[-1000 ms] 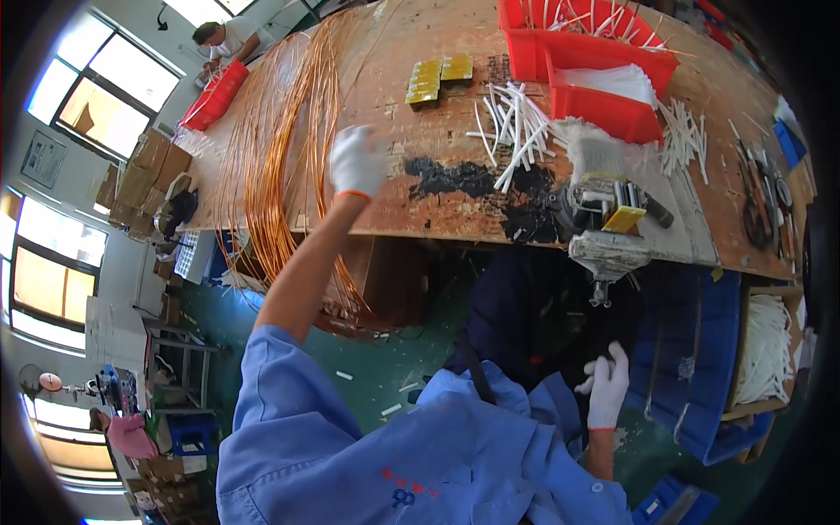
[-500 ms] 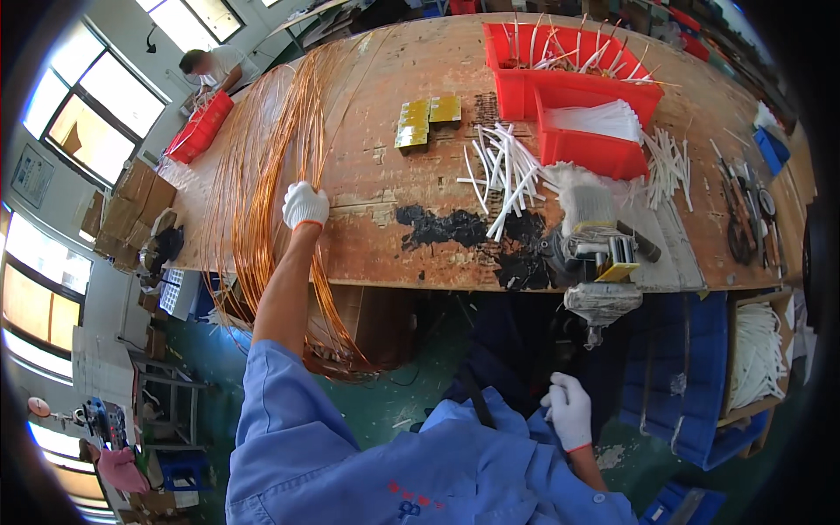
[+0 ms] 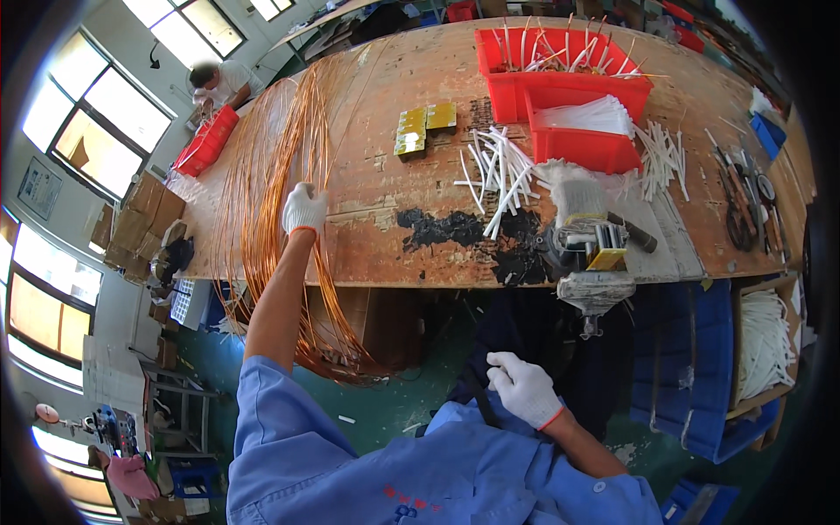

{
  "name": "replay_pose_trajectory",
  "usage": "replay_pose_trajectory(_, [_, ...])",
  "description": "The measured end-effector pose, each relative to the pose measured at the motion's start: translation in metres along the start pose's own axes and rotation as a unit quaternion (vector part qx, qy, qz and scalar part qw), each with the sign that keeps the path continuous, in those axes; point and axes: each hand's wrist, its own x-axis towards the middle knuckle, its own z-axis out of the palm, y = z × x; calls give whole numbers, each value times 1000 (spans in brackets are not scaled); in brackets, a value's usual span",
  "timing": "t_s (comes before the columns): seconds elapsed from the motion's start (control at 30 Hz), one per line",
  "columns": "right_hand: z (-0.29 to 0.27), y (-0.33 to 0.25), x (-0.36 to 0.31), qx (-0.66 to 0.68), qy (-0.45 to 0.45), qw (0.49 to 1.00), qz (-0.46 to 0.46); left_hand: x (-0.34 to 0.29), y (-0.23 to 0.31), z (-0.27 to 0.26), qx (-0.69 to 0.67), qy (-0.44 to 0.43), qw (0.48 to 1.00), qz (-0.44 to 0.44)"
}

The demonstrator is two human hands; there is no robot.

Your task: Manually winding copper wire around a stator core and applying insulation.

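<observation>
My left hand (image 3: pixel 304 209), in a white glove with an orange cuff, is closed on copper wires (image 3: pixel 278 188) at the left part of the table. The long, thin strands run from the far side over the near edge and hang down in a loose bundle. Which strands are inside the fingers is hidden. My right hand (image 3: pixel 523 389), gloved alike, hangs in front of my body below the table edge. Its fingers are loosely bent, with a gap between thumb and forefinger, and nothing shows in them. Nearest above it is a clamp-like metal device (image 3: pixel 595 262) wrapped in plastic film.
Red bins (image 3: pixel 586 150) hold white tubes and wires. Loose white tubes (image 3: pixel 500 175) and yellow-topped blocks (image 3: pixel 426 129) lie mid-table. Scissors and other hand tools (image 3: pixel 744 206) lie right. Blue crates (image 3: pixel 678 376) and a box of white tubes (image 3: pixel 763 346) stand below. Another person (image 3: pixel 229 83) sits far left.
My right hand has risen and moved left, toward the middle of my body. My left hand stays on the copper wires, shifted only slightly. The view has tilted a little.
</observation>
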Motion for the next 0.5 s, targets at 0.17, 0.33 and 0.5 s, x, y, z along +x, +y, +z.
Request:
replay_pose_trajectory(0.17, [9, 21, -28, 15, -6, 999, 50, 16, -19, 24, 123, -69, 990, -18])
replay_pose_trajectory(0.33, [16, 32, -45, 25, -5, 994, 103, 12, 7, 21, 153, -87, 984, -22])
replay_pose_trajectory(0.5, [8, 17, -25, 47, -40, 996, 60, 9, 63, -70, -263, -264, 926, -57])
